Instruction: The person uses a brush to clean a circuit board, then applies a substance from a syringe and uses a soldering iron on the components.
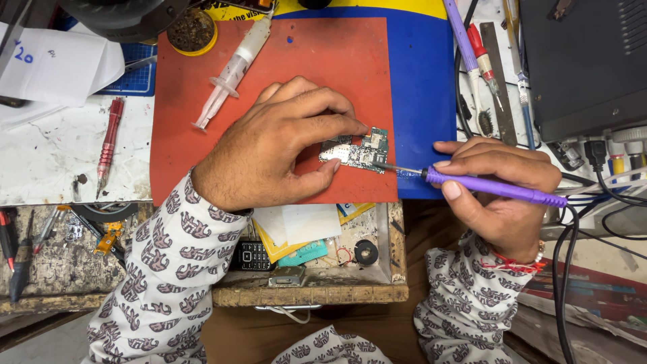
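A small phone circuit board (355,151) lies on the red mat (202,135). My left hand (269,145) pinches the board's left side between thumb and forefinger. My right hand (502,195) grips a purple soldering iron (492,187), holding it like a pen. The iron's metal tip touches the board's right edge. A cable runs from the iron's back end off to the right.
A plastic syringe (232,71) and a tin of brass wool (192,30) lie at the mat's top. A red screwdriver (108,145) is on the left. An open drawer (317,253) with a keypad phone and parts is below. Tools and a black box (583,61) stand right.
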